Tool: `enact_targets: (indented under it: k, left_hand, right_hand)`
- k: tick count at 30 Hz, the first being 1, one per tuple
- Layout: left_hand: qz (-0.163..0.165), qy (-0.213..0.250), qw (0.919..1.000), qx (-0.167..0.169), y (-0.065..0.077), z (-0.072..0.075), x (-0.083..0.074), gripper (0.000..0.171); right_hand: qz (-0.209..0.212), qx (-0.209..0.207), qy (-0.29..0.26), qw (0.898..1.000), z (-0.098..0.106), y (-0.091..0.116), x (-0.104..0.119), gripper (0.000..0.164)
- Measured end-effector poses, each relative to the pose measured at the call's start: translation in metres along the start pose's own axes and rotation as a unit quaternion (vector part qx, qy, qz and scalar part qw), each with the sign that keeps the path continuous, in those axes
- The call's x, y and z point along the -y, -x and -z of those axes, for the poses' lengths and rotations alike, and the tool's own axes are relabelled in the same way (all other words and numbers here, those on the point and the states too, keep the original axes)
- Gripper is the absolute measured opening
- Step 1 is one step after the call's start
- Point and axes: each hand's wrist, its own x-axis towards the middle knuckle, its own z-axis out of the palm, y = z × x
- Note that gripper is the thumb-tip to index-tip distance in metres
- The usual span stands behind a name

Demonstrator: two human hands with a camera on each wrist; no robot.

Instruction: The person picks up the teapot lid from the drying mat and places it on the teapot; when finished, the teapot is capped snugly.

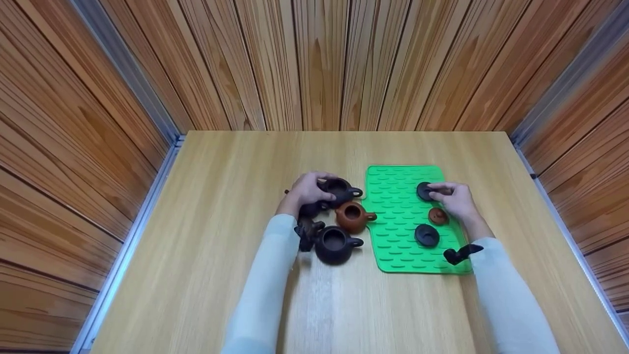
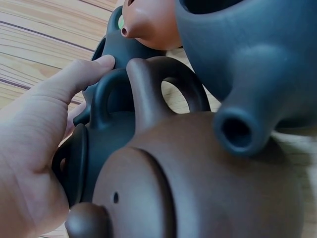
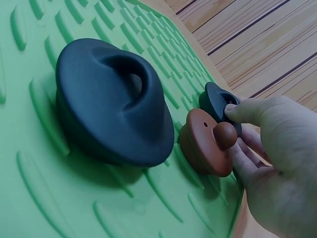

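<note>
My left hand (image 1: 308, 191) holds the farthest dark teapot (image 1: 338, 187), which has no lid; in the left wrist view the thumb lies at its rim and the other fingers are mostly hidden. Close by stand a lidless reddish-brown teapot (image 1: 350, 221) and a lidless dark round teapot (image 1: 334, 253). Under the left wrist are a lidded black teapot (image 2: 111, 136) and a lidded brown teapot (image 2: 213, 173). On the right, my right hand (image 1: 458, 200) pinches a small black lid (image 3: 212, 103) at the far part of the green mat (image 1: 393, 196).
On the mat, a reddish-brown lid (image 1: 437, 216) with a round knob sits right beside the right hand. Nearer lies a larger black lid (image 1: 426, 236) with a loop handle. The wooden table (image 1: 196, 275) is bounded by plank walls (image 1: 314, 64) at the back and sides.
</note>
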Motion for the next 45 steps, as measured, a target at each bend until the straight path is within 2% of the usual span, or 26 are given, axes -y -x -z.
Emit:
enact_targets:
  k: [1,3,5,9,10,12,15,17,22,26,31,34,37,45]
  left_hand:
    - [0.004,-0.001,1.0,0.005,0.004,0.002,-0.005,0.063]
    - [0.003,0.0,1.0,0.007,0.001,0.002,-0.004,0.062]
    - [-0.001,0.002,1.0,0.008,-0.008,-0.002,0.008,0.064]
    - [0.003,0.005,1.0,0.007,0.0,0.0,-0.001,0.065]
    - [0.004,0.004,1.0,0.008,-0.004,-0.001,0.003,0.066]
    - [0.008,-0.006,0.9999,0.006,0.001,0.001,-0.005,0.064]
    - [0.002,-0.019,0.9998,-0.002,-0.006,-0.003,0.005,0.063]
    - [0.006,-0.015,0.9999,0.001,0.0,0.0,-0.002,0.063]
    - [0.017,0.008,0.9998,0.009,0.025,0.01,-0.029,0.062]
    - [0.023,0.008,0.9997,0.004,0.032,0.01,-0.033,0.062]
    - [0.027,0.018,0.9994,0.014,0.026,0.009,-0.025,0.063]
    - [0.017,-0.003,0.9998,0.009,0.011,0.004,-0.01,0.063]
    - [0.007,-0.02,0.9998,0.005,0.005,0.003,-0.004,0.062]
    - [0.007,0.003,0.9999,0.012,0.025,0.011,-0.028,0.061]
  right_hand:
    - [-0.002,0.001,-0.001,1.0,0.0,0.0,0.0,0.038]
    - [0.004,-0.001,-0.007,1.0,0.0,0.0,0.001,0.038]
    - [0.013,-0.003,-0.01,1.0,-0.001,-0.001,0.002,0.037]
    - [0.021,-0.001,-0.007,1.0,-0.002,-0.001,0.006,0.037]
    - [0.019,0.0,-0.005,1.0,-0.002,-0.001,0.007,0.036]
    - [0.013,0.001,-0.004,1.0,-0.003,0.0,0.01,0.037]
    - [0.012,0.0,-0.007,1.0,-0.006,0.001,0.014,0.037]
    - [0.016,-0.003,-0.008,1.0,-0.009,0.001,0.017,0.036]
    - [0.029,0.002,-0.008,1.0,-0.015,0.002,0.024,0.035]
    - [0.041,0.011,-0.005,0.999,-0.02,0.002,0.032,0.034]
    - [0.04,0.021,0.004,0.999,-0.028,0.004,0.044,0.032]
    - [0.043,0.022,0.008,0.999,-0.034,0.003,0.051,0.032]
    - [0.056,0.018,0.007,0.998,-0.041,0.001,0.059,0.031]
    - [0.069,0.032,0.009,0.997,-0.057,-0.002,0.072,0.028]
